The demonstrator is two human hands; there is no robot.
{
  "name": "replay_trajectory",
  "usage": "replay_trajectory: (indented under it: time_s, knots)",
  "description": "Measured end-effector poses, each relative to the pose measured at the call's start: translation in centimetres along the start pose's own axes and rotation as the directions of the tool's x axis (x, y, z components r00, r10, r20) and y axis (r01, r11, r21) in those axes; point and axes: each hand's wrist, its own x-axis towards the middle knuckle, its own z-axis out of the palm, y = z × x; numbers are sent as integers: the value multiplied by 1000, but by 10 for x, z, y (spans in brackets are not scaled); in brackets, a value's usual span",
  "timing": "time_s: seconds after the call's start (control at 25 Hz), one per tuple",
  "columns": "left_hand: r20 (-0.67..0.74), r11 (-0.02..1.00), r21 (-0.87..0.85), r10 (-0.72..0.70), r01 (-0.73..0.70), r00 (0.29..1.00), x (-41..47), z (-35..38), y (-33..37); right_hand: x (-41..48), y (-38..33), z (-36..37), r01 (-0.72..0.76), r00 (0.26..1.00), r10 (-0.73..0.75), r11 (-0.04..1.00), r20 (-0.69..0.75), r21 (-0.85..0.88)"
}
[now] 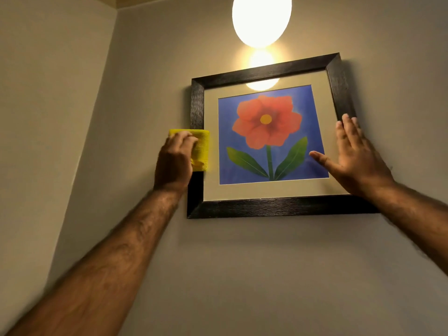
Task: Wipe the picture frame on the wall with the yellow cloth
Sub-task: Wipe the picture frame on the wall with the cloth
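A dark wooden picture frame (271, 206) hangs on the wall, holding a red flower on a blue ground behind glass. My left hand (173, 161) presses a folded yellow cloth (201, 147) against the frame's left side bar, about halfway up. The cloth covers that stretch of the bar and overlaps the pale mat. My right hand (354, 154) lies flat with fingers spread on the right side of the frame, palm on the glass and fingertips over the right bar.
A glowing round lamp (261, 18) hangs above the frame and is mirrored in the glass. A wall corner (97, 117) runs down to the left of the frame. Bare beige wall (242, 275) spreads below.
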Motion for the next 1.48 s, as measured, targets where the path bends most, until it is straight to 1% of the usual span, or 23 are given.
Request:
replay_trajectory:
  time_s: [0.04, 0.08, 0.12, 0.2, 0.28, 0.44, 0.56, 0.64, 0.84, 0.92, 1.0, 1.12, 1.28, 1.36, 1.48]
  knots:
    - [56, 998, -35, 57, -55, 997, -3, 4, 1, -2, 2, 3, 12, 1000, -12, 1000, -21, -14]
    - [115, 996, -68, 68, -60, 991, -7, 8, 2, -4, 4, 6, 24, 999, -25, 999, -47, -30]
    - [164, 995, -96, 52, -37, 985, -11, 12, 3, -6, 6, 10, 33, 997, -36, 998, -73, -49]
    - [215, 992, -124, 23, 3, 976, -23, 17, 6, -8, 10, 15, 36, 993, -45, 996, -110, -79]
    - [231, 993, -115, 24, 2, 973, -42, 20, 7, -8, 12, 19, 33, 991, -43, 996, -125, -80]
    - [200, 991, -130, 38, -12, 979, -103, 15, 14, -9, 15, 23, 31, 988, -43, 996, -146, -79]
    - [211, 979, -202, 6, 37, 977, -121, 13, 16, -10, 16, 24, 27, 986, -40, 996, -163, -81]
    - [230, 969, -234, -20, 75, 973, -92, 16, 14, -10, 16, 25, 31, 983, -46, 996, -175, -86]
    - [350, 972, -161, -104, 169, 931, 41, 35, -1, -8, 13, 23, 32, 982, -50, 994, -181, -101]
    - [392, 977, -133, -105, 169, 914, 77, 41, -4, -10, 14, 23, 22, 984, -40, 995, -176, -100]
    - [391, 979, -133, -89, 151, 916, 87, 43, -9, -11, 13, 23, 25, 984, -42, 995, -176, -102]
    - [333, 975, -194, -42, 112, 942, 57, 35, -8, -10, 14, 22, 30, 984, -49, 993, -174, -112]
    - [258, 982, -190, 31, 20, 966, -37, 25, -2, -10, 15, 25, 33, 982, -53, 993, -181, -112]
    - [254, 981, -194, 44, 6, 966, -87, 15, 3, -9, 16, 25, 33, 981, -52, 994, -185, -105]
    - [295, 984, -177, 59, -6, 954, -139, 5, 6, -10, 15, 26, 28, 980, -46, 995, -195, -97]
